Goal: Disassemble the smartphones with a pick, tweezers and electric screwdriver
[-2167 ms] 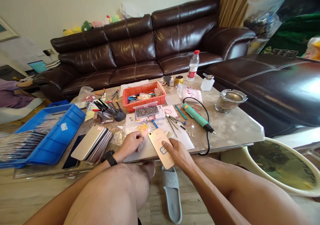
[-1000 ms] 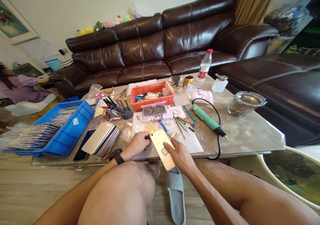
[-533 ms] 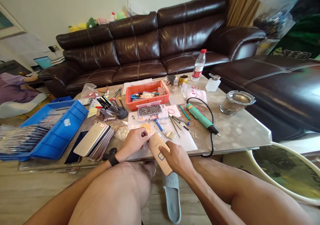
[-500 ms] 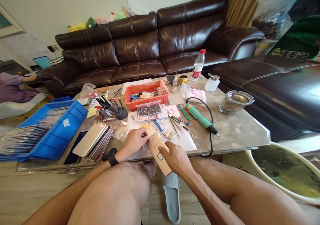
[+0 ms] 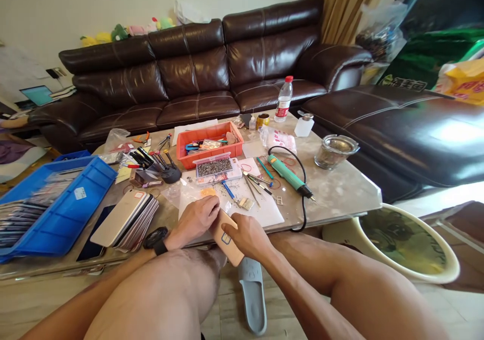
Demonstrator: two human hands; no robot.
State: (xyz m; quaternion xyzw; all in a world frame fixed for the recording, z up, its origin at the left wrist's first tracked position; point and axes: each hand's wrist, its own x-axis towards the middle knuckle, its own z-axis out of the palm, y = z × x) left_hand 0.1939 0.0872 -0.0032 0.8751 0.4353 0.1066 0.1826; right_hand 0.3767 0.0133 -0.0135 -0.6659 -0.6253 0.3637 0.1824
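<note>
- The right hand's grip is closed around a gold smartphone, which tilts over the near edge of the marble surface at 6 o'clock.
- The left hand's grip is curled just beside the phone's top; whether it pinches anything, I cannot tell.
- A stack of gold phones lies at 9 o'clock from the hands.
- A green soldering iron lies at 1 o'clock.
</note>
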